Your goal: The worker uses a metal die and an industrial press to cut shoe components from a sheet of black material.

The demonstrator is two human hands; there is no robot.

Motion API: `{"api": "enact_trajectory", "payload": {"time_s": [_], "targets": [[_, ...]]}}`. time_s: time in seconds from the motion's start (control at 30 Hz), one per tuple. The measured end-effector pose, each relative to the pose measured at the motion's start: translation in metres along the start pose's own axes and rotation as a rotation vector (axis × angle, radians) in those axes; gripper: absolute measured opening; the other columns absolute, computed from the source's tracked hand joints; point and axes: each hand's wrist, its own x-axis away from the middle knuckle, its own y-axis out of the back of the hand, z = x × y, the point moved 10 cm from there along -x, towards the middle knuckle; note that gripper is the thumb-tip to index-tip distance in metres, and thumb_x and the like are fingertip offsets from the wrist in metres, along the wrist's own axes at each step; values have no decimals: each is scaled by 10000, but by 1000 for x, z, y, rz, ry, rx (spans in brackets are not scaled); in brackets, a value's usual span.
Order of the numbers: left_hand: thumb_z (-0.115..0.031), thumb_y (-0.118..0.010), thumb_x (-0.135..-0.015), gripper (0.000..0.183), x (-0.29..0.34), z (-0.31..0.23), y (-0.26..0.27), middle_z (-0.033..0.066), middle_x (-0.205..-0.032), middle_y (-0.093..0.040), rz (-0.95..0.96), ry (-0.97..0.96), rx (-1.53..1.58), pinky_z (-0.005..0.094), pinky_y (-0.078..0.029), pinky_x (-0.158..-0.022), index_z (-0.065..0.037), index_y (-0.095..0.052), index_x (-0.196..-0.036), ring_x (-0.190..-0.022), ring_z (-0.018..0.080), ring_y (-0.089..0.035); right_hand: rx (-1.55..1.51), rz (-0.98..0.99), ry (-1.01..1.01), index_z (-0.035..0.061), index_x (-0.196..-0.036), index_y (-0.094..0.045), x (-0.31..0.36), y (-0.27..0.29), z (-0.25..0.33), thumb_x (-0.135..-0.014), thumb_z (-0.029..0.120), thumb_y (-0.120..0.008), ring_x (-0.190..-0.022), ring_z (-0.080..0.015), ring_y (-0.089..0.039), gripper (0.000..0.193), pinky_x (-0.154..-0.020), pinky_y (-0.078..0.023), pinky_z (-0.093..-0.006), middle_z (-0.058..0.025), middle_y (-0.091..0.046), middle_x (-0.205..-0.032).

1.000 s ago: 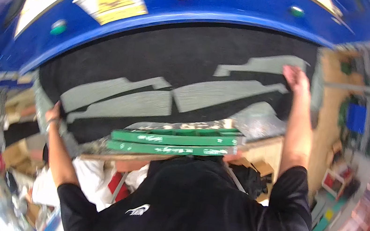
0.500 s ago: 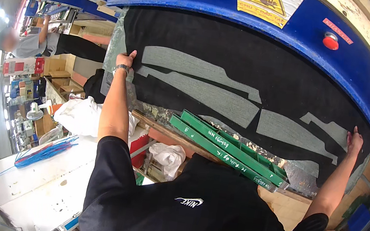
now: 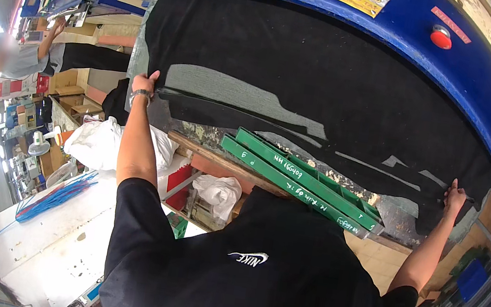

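Note:
A wide black fabric sheet (image 3: 307, 68) with long cut-out openings lies across the work surface below a blue machine. Grey material (image 3: 223, 90) shows through the openings. At the sheet's left edge, my left hand (image 3: 144, 83) has its fingers closed on the fabric. My right hand (image 3: 454, 199) pinches the sheet near its right end. Between the hands the near strip of fabric hangs in folds, partly covering the narrower openings. Two long green cutting dies (image 3: 301, 183) lie just in front of the sheet's near edge.
The blue machine beam (image 3: 387, 38) curves along the far side, bearing a red push button (image 3: 441, 37). White cloth bags (image 3: 96, 142) sit at the left, above a white table (image 3: 49, 251) with blue cords (image 3: 57, 199). Another person (image 3: 39, 58) stands at far left.
Both hands have moved the near strip of the black sheet. Its lower openings have narrowed, and less grey shows through. The whole view has shifted somewhat.

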Motion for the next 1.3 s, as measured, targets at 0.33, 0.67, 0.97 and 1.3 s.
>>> {"api": "enact_trajectory", "payload": {"time_s": [0.33,0.67,0.97,1.3], "targets": [[-545,-813,-778,577,0,64,19,117,-638,-645,-36,-38,-33,357,-489,-469,-17,-595,-699,-454,230,-608,25,-3,58,117,-718,-425,48,5,-20,-948,376,-699,-374,-107,-443,442,-327,-289,-259,10,-470,-539],[-653,-768,-752,686,9,90,12,128,-611,-609,-11,-132,-72,429,-501,-583,-5,-564,-656,-572,276,-629,47,-31,50,84,-723,-487,83,18,-17,-944,351,-711,-389,-110,-459,413,-346,-317,-268,8,-476,-538],[-564,-703,-866,768,29,77,21,267,-1164,-672,-232,-444,98,435,-513,-901,37,-569,-1324,-1014,359,-662,287,-463,-122,2,-1064,-717,54,134,-86,-802,709,-641,-1157,-385,-633,757,-1020,-457,-457,-237,-700,-1128],[-476,-754,-846,808,64,9,-33,313,-1357,-548,2,-385,-77,460,-410,-1077,-24,-460,-1448,-1260,431,-526,299,-427,-34,20,-944,-691,48,124,-92,-837,374,-732,-1054,-424,-658,371,-918,-523,-472,-246,-695,-1071]]}}
